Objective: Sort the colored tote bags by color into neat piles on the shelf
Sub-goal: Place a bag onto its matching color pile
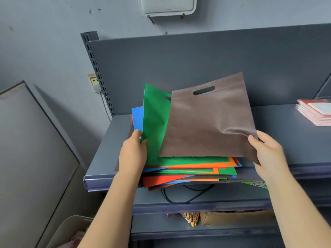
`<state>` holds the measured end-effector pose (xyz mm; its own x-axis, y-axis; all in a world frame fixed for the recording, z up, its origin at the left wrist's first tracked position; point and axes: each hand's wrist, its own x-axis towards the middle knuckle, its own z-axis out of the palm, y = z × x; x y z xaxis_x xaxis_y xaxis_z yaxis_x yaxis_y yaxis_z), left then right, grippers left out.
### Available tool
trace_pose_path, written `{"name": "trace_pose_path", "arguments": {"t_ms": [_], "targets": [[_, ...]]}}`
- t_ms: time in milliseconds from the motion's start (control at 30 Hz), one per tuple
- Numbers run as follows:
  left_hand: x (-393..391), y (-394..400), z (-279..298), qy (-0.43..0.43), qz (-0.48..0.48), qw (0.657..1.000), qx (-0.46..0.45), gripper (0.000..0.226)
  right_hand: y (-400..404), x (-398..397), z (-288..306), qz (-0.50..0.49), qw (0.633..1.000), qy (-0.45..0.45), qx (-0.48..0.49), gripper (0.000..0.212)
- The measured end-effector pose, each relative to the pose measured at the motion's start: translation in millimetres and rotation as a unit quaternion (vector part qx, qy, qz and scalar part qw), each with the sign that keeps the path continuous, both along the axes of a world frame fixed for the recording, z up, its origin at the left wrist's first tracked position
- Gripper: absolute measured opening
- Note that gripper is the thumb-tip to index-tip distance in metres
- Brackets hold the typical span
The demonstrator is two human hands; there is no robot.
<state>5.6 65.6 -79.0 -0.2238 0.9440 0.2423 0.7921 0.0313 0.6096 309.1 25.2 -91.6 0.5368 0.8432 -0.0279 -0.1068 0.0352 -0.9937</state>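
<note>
Where the grey metal shelf meets the wall, 1 slotted upright rises, with 1 wall socket just beside it. 1 stack of red-edged booklets lies at the shelf's far right, well apart from the mixed pile of tote bags: green, orange, blue, red and brown layers, count uncertain. Right hand pinches the brown bag at its lower corner, thumb on top, lifted and tilted above the pile. Left hand grips the green bag at its edge, raised; 1 blue bag sits behind. 1 black cable loops on the shelf below. Blue-grey wall, 1 white box mounted high.
</note>
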Motion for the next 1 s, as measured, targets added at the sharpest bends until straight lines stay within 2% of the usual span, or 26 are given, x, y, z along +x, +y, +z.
{"name": "trace_pose_path", "arguments": {"t_ms": [167, 267, 400, 567, 633, 700, 1000], "targets": [[-0.6, -35.1, 2.1, -0.108, -0.009, 0.987, 0.123, 0.021, -16.0, 6.8, -3.8, 0.059, 0.996, 0.063, 0.011, 0.026], [6.6, -64.2, 0.2, -0.185, 0.013, 0.969, 0.164, 0.019, -32.9, 15.0, -6.9, 0.098, 0.99, 0.1, 0.009, 0.028], [19.8, -117.6, -7.5, -0.328, 0.049, 0.921, 0.203, 0.023, -63.6, 28.4, -6.4, 0.15, 0.983, 0.109, 0.003, 0.025], [35.3, -200.3, -6.7, -0.388, 0.114, 0.87, 0.283, 0.024, -97.5, 36.3, -9.1, 0.238, 0.964, 0.116, 0.014, 0.027], [40.2, -238.9, -2.8, -0.402, 0.136, 0.849, 0.313, 0.025, -112.3, 29.8, -7.5, 0.264, 0.958, 0.111, 0.012, 0.027], [40.0, -278.3, 3.0, -0.386, 0.156, 0.845, 0.336, 0.027, -128.8, 15.1, -6.5, 0.3, 0.945, 0.127, 0.024, 0.03], [5.3, -462.0, 24.3, -0.308, 0.261, 0.806, 0.433, 0.036, -217.9, -92.6, -1.5, 0.505, 0.841, 0.19, 0.043, 0.037]]}}
